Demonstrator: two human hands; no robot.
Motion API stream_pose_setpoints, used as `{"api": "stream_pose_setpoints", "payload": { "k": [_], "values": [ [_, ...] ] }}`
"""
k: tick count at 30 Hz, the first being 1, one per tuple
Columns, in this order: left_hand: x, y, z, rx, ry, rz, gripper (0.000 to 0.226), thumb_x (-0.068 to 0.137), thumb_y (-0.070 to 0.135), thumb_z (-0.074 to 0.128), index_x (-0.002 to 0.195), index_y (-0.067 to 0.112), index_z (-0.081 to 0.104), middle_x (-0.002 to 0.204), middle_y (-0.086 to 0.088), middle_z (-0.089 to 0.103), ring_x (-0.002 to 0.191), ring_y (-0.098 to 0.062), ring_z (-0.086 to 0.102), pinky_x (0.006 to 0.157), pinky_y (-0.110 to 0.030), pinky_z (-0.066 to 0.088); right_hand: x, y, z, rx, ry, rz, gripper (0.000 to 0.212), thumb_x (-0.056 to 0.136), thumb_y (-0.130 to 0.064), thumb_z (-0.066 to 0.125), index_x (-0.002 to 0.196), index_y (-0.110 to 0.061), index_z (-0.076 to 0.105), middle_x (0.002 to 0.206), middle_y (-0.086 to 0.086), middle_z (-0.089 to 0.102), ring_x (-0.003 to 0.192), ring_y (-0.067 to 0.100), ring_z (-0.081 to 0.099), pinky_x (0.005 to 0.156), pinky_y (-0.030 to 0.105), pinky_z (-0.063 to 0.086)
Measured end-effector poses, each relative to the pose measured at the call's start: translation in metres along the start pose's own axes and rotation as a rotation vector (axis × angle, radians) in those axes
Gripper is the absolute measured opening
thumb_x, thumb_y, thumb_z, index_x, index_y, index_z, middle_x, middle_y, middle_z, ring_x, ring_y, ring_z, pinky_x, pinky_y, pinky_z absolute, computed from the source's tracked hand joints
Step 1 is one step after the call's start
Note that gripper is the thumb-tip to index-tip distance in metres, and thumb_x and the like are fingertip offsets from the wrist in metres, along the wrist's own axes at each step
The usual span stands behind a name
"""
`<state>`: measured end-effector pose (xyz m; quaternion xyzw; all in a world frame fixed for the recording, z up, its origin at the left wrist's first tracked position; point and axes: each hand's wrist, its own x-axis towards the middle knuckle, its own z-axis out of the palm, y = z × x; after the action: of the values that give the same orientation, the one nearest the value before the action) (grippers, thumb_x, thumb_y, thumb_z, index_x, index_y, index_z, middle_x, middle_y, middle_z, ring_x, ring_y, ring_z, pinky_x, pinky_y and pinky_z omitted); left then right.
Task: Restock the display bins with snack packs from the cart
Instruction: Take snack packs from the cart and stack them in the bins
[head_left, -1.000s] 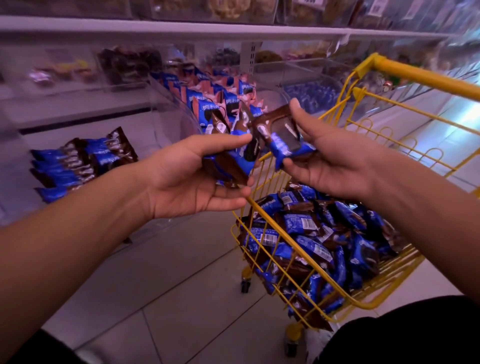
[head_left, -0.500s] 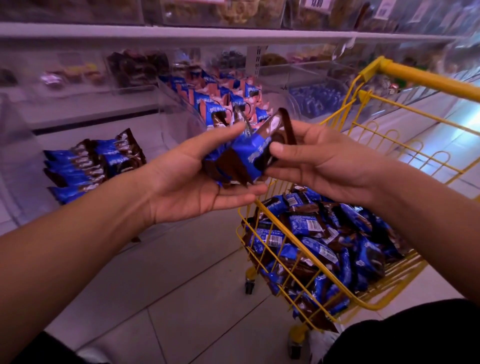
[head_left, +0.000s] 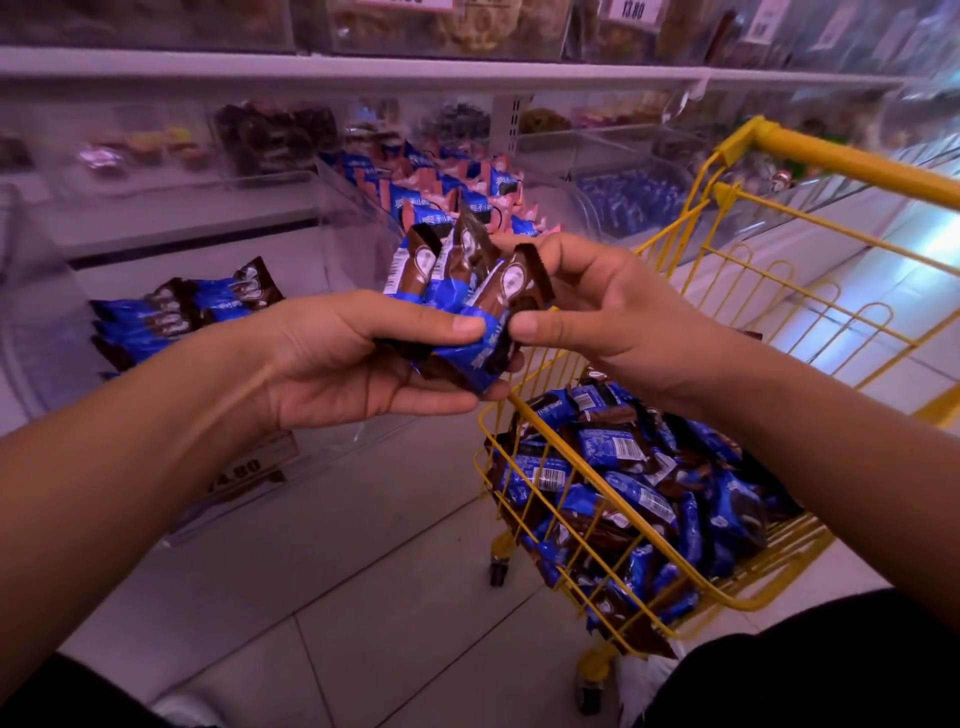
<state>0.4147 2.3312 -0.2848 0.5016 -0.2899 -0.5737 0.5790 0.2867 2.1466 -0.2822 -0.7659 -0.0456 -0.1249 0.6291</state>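
Observation:
A small bundle of blue-and-brown snack packs stands fanned upright between my hands at the centre. My left hand grips the bundle's lower part, thumb on top and fingers underneath. My right hand pinches the rightmost pack from the right side. Below right, the yellow wire cart holds a heap of the same packs. A clear display bin at the left holds a short stack of matching packs.
Behind my hands a clear bin is filled with blue-and-pink packs. More clear bins line the white shelf above and to the right. A price label sits on the left bin's front. Pale floor tiles lie below.
The packs have been gathered from a loose hold into an upright fanned bundle in my left hand. My right hand now pinches the rightmost pack. The view shifted slightly.

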Motion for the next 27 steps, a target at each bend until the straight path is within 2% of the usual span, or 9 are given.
{"api": "stream_pose_setpoints", "payload": {
  "k": [3,6,11,14,18,21,24,25,27],
  "values": [
    [-0.007,0.001,-0.005,0.022,-0.063,-0.029,0.066,0.044,0.024,0.099,0.105,0.013,0.078,0.118,-0.015,0.071,0.109,-0.035,0.068,0.075,-0.032,0.061,0.002,0.001,0.003,0.066,-0.017,0.007,0.028,0.073,-0.006,0.072,0.093,-0.004,0.053,0.115,0.030,0.063,0.094,0.022,0.064,0.080,0.030,0.056],
    [-0.014,-0.001,-0.010,0.029,-0.050,-0.061,0.067,0.043,0.021,0.099,0.106,0.011,0.078,0.118,-0.017,0.071,0.106,-0.035,0.069,0.071,-0.031,0.061,0.005,0.005,0.005,0.021,-0.027,-0.015,0.028,0.073,-0.006,0.074,0.094,-0.010,0.056,0.095,0.009,0.070,0.087,0.015,0.066,0.081,0.026,0.056],
    [-0.026,-0.002,-0.017,0.195,0.039,-0.129,0.044,0.049,0.009,0.084,0.093,0.007,0.080,0.105,-0.021,0.074,0.093,-0.034,0.074,0.061,-0.024,0.060,0.005,-0.009,0.012,-0.327,-0.178,-0.046,0.085,0.067,-0.016,0.086,0.141,-0.012,0.043,0.144,0.001,0.050,0.130,0.012,0.053,0.094,0.031,0.053],
    [-0.039,0.001,-0.018,0.289,0.024,-0.139,0.038,0.054,0.012,0.080,0.092,0.008,0.080,0.104,-0.024,0.073,0.094,-0.034,0.073,0.064,-0.024,0.060,0.015,-0.025,0.026,-0.424,-0.327,-0.067,0.104,0.062,-0.016,0.090,0.149,-0.013,0.034,0.148,-0.001,0.049,0.137,0.009,0.045,0.105,0.033,0.047],
    [-0.061,0.015,-0.027,0.297,0.068,-0.123,0.035,0.055,0.010,0.078,0.090,0.006,0.079,0.098,-0.022,0.074,0.088,-0.034,0.074,0.061,-0.023,0.059,0.044,-0.050,0.046,-0.538,-0.443,-0.081,0.097,0.060,-0.016,0.092,0.144,-0.012,0.044,0.127,-0.004,0.062,0.116,0.007,0.061,0.099,0.024,0.049],
    [-0.080,0.025,-0.041,0.258,0.158,-0.066,0.030,0.060,0.000,0.074,0.090,0.005,0.077,0.093,-0.020,0.074,0.081,-0.033,0.074,0.055,-0.022,0.059,0.078,-0.065,0.068,-0.634,-0.566,-0.083,0.077,0.061,-0.012,0.093,0.128,-0.009,0.056,0.112,-0.003,0.067,0.099,0.004,0.065,0.087,0.019,0.050],
    [-0.100,0.041,-0.056,0.150,0.241,0.001,0.047,0.061,0.039,0.085,0.098,0.011,0.078,0.096,-0.014,0.075,0.077,-0.030,0.075,0.054,-0.024,0.060,0.117,-0.067,0.086,-0.607,-0.578,-0.095,0.058,0.063,-0.015,0.088,0.113,-0.012,0.061,0.096,-0.005,0.069,0.084,0.002,0.061,0.077,0.017,0.049],
    [-0.104,0.048,-0.064,0.111,0.308,0.017,0.062,0.065,0.059,0.075,0.106,0.012,0.076,0.101,-0.014,0.074,0.078,-0.032,0.075,0.054,-0.028,0.060,0.130,-0.065,0.087,-0.557,-0.536,-0.079,0.053,0.063,-0.014,0.084,0.111,-0.013,0.062,0.091,-0.008,0.069,0.080,0.001,0.061,0.073,0.017,0.050],
    [-0.105,0.060,-0.081,0.123,0.601,0.114,0.068,0.083,0.068,0.053,0.117,0.011,0.065,0.111,-0.017,0.070,0.082,-0.036,0.074,0.057,-0.033,0.060,0.158,-0.057,0.086,-0.484,-0.433,-0.016,0.047,0.065,-0.014,0.079,0.109,-0.008,0.064,0.082,-0.009,0.069,0.071,0.001,0.061,0.063,0.015,0.050]
  ]
}}
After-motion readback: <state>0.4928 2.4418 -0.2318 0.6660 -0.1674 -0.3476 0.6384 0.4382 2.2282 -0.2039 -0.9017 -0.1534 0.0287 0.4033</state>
